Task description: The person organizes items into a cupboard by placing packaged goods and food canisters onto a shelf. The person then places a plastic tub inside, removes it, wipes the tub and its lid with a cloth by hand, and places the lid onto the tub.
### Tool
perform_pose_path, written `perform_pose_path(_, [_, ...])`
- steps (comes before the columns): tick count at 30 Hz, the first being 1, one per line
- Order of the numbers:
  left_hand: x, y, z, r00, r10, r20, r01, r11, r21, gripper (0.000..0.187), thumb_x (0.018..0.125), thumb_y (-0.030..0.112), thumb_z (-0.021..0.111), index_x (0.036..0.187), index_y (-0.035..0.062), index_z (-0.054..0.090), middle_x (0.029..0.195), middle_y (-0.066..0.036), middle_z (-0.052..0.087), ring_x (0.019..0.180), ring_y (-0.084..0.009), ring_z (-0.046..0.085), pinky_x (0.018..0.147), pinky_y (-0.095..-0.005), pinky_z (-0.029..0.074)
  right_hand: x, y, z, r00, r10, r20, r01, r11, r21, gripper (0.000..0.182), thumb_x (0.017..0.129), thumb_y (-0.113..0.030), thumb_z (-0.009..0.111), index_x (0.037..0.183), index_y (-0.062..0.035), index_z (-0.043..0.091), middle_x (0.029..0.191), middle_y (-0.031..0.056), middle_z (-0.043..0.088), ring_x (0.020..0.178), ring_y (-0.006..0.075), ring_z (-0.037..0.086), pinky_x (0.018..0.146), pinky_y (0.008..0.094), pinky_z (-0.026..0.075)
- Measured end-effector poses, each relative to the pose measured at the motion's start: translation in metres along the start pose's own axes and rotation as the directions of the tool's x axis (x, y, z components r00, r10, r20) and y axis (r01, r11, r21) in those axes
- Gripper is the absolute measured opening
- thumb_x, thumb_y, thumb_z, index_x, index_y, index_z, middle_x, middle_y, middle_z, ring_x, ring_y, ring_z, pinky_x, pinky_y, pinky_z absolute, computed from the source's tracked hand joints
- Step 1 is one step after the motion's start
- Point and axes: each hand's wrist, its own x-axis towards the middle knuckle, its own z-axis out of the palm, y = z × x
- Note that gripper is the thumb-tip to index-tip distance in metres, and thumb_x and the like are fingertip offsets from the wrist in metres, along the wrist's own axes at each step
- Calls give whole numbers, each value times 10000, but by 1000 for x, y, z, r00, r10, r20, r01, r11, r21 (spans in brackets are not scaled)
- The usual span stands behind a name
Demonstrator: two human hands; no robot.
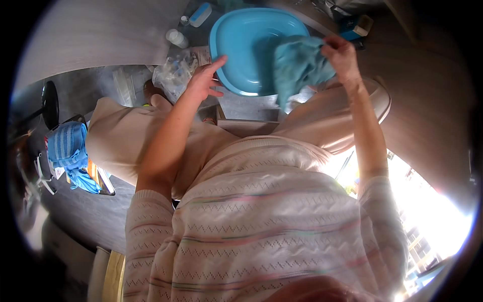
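Note:
A blue plastic basin [241, 35] is tilted in front of my knees, its inside facing me. My left hand [205, 80] is at the basin's near left rim, thumb along the edge and fingers spread beneath it. My right hand [342, 58] is closed on a teal cloth [302, 63], pinching it at its right end. The cloth hangs bunched over the basin's right side, and its lower tip dangles past the rim. Part of the basin's right side is hidden behind the cloth.
Beyond my left hand lies a clear plastic bag [173, 75], with white bottles [177, 38] and a blue-and-white container [200, 15] farther back. A small dark blue box [355, 26] sits at the upper right. Blue striped cloth [68, 143] lies on a crate at left.

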Motion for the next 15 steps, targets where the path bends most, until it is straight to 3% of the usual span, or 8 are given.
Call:
perform_pose_path(1, [2,-2,1,1000,24,-7,-24,998,56,761,639,559,665,1152,24,494,1057,-135,538,874,-289,567,717,-469,475,13,-3,-13,991,-53,-119,36,989,-145,199,716,-87,591,889,7,617,702,48,613,630,85,539,596,225,451])
perform_pose_path(3, [-3,-1,11,995,83,-57,-76,991,109,715,667,501,675,1133,-11,498,1021,-137,572,845,-271,595,657,-427,511,35,2,-13,980,-181,-85,142,929,-341,244,726,-112,585,951,-29,627,730,75,632,648,119,576,623,244,469])
perform_pose_path(6, [-1,2,18,987,140,-84,-127,982,140,660,691,448,678,1110,-32,505,991,-139,591,825,-260,611,640,-396,525,70,46,39,940,-284,187,324,914,-244,266,745,-145,575,1002,-111,632,879,124,625,766,245,611,714,317,487])
perform_pose_path(8, [-2,3,18,977,187,-99,-177,979,99,629,703,422,677,1093,-43,511,981,-146,596,820,-256,617,629,-384,531,66,44,73,817,-415,401,574,654,-493,246,798,-140,557,1033,-97,618,1014,115,595,846,233,590,737,327,467])
perform_pose_path(11, [0,2,14,980,178,-90,-172,982,72,624,707,411,675,1078,-61,508,980,-158,591,824,-261,615,623,-379,531,61,42,80,848,-404,344,530,653,-540,243,769,-171,529,980,-120,640,898,129,618,808,329,582,764,369,473])
perform_pose_path(15, [8,-1,11,976,184,-118,-178,982,57,638,701,418,678,1073,-71,506,977,-169,588,826,-266,613,621,-387,531,53,45,61,871,-218,440,461,671,-581,231,752,-165,520,932,-104,651,833,136,626,817,321,584,759,366,468])
